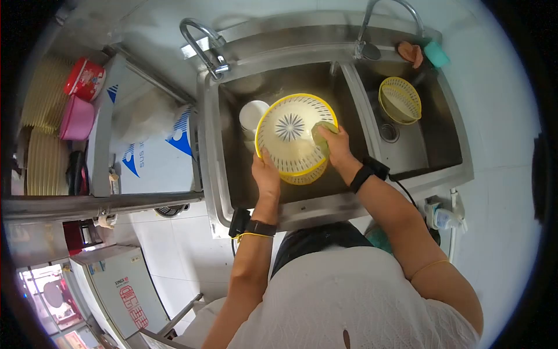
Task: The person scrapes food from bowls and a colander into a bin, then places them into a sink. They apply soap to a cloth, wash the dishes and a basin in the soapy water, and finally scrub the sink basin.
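Note:
Over the left sink basin (pixel 238 174) a white colander with a yellow rim (pixel 290 129) is held up, its inside facing the camera. My left hand (pixel 267 173) grips its lower left rim. At the right rim, my right hand (pixel 337 145) is closed round a green cloth or sponge (pixel 321 135), pressed against the colander's inner wall. Another yellow basket (pixel 305 176) shows partly beneath the colander. White bowls or cups (pixel 253 114) stand in the basin, partly hidden behind the colander's left side.
The right basin (pixel 415 145) holds a yellow-rimmed basket (pixel 401 100). Two faucets (pixel 203 49) (pixel 392 3) rise behind. An orange cloth (pixel 410 53) and a teal sponge (pixel 436 54) lie at the back right corner. Stacked plates (pixel 43 163) and a pink container (pixel 77 118) are at left.

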Action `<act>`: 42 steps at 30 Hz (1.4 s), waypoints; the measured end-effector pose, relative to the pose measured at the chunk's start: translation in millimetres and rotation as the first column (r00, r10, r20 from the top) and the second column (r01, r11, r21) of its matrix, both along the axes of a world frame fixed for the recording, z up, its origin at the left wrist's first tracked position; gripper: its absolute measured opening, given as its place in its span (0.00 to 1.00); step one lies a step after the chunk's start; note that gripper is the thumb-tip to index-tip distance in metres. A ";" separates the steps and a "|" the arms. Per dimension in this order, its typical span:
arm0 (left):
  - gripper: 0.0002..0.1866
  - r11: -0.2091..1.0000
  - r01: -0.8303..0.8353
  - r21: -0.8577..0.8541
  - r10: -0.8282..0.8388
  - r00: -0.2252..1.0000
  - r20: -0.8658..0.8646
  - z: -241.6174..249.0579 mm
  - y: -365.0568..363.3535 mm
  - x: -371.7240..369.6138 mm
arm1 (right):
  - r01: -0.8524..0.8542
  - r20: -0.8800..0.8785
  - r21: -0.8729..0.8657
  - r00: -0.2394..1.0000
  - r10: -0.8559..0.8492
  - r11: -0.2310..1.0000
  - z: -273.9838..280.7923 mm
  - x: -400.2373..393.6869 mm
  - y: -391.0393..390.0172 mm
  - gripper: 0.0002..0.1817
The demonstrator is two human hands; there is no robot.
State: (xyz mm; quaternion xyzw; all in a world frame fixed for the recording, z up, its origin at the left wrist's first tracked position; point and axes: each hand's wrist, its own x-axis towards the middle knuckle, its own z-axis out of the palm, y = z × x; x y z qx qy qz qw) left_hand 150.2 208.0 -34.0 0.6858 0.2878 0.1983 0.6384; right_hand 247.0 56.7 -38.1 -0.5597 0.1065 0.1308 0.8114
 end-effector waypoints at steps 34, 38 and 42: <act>0.16 0.830 0.004 -0.558 0.142 0.966 0.217 21.0 0.3 -1.9 | -0.653 -0.265 -0.751 0.434 0.861 0.098 -80.9 27.4 -0.7 0.31; 0.17 0.802 -0.154 -0.578 0.343 0.910 0.233 17.3 2.3 -3.0 | -0.378 -0.050 -0.913 0.478 0.877 0.154 -184.5 60.7 19.4 0.31; 0.12 0.599 -0.080 -0.797 0.231 0.970 0.077 18.8 3.7 -16.8 | -0.095 -0.379 -0.924 0.340 0.860 -0.370 -165.1 13.5 30.0 0.27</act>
